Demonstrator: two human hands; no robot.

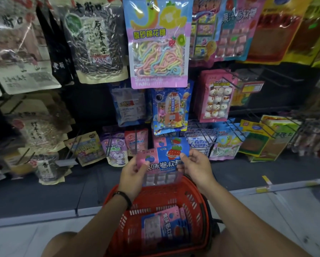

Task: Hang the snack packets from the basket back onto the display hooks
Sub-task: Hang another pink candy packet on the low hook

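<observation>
Above the basket (196, 193), packet (163, 160) between both hands (164, 169)

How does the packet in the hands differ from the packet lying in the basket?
The held packet is upright, its print facing the camera; the basket packet lies flat, turned sideways. The held packet is pinched by the left hand and right hand above the basket; the basket packet is untouched. Both show the same pink-and-blue print.

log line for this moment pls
left hand: pinches pink-and-blue candy packet | right hand: pinches it too | red basket: matching packet inside | status: not yet hung
</observation>
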